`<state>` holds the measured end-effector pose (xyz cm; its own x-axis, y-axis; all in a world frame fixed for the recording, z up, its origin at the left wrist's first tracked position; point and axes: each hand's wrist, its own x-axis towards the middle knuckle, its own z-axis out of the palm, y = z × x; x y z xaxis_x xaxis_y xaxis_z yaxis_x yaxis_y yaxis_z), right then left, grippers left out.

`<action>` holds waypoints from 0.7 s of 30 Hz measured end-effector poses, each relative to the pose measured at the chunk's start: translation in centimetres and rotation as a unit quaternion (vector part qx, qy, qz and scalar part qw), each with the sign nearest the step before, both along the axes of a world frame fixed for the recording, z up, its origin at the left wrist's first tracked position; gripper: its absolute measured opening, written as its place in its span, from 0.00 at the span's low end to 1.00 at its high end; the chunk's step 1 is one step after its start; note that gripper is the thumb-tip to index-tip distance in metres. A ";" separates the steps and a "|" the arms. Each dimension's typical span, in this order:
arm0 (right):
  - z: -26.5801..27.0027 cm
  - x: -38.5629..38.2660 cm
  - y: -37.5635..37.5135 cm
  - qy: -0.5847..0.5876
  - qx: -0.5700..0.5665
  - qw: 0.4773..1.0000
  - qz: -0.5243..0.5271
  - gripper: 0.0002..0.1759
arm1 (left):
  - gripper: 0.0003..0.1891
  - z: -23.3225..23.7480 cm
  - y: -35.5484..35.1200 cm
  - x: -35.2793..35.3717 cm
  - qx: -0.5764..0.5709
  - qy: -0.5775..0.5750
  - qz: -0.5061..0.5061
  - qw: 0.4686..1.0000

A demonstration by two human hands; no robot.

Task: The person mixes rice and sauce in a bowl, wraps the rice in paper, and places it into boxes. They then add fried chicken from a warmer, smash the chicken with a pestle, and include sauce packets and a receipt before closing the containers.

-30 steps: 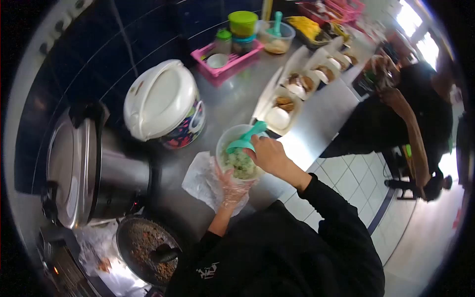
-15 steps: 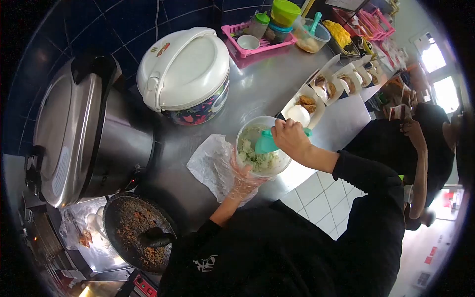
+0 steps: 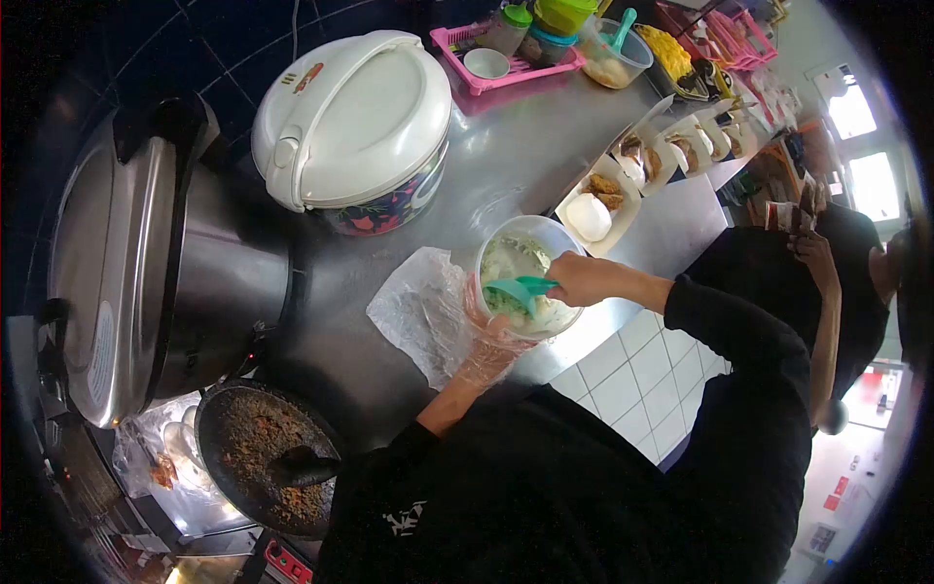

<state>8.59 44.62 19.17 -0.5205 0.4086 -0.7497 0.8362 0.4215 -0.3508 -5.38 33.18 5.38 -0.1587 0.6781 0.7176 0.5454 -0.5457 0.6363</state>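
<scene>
A clear round plastic tub (image 3: pixel 566 232) with a pale, green-flecked mixture (image 3: pixel 516 256) in it is tilted over the steel counter. My left hand (image 3: pixel 492 354), in a clear plastic glove, is closed around the tub's near left side. Bare, my right hand (image 3: pixel 581 279) grips the handle of a turquoise serving spoon (image 3: pixel 508 289). The spoon's bowl is down inside the tub, against the mixture. To the left of the tub, a crumpled clear plastic bag (image 3: pixel 420 311) lies on the counter beside my gloved hand.
Open food boxes (image 3: pixel 605 207) with rice and fried pieces line the right counter edge. A white rice cooker (image 3: pixel 375 117), a large steel cooker (image 3: pixel 229 263) and a pan of brown crumbs (image 3: pixel 258 438) stand left. A pink tray (image 3: pixel 477 80) is behind. Another person (image 3: pixel 778 282) stands right.
My right hand has lowered and turned the serving spoon, its bowl now lying further left in the tub. My left hand still holds the tub, which sits slightly further right in view.
</scene>
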 end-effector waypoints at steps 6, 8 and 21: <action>1.2 -1.1 0.3 -0.052 -0.104 0.981 -0.155 0.16 | 0.48 -1.0 0.1 -0.1 0.020 0.004 0.001 1.000; 1.6 -0.5 0.5 -0.058 -0.121 0.979 -0.156 0.18 | 0.49 -0.4 -0.2 -0.6 -0.010 0.028 -0.012 1.000; -1.3 -0.2 -3.6 0.042 0.246 0.962 -0.112 0.08 | 0.53 2.4 -0.6 -0.6 -0.138 0.091 -0.046 0.985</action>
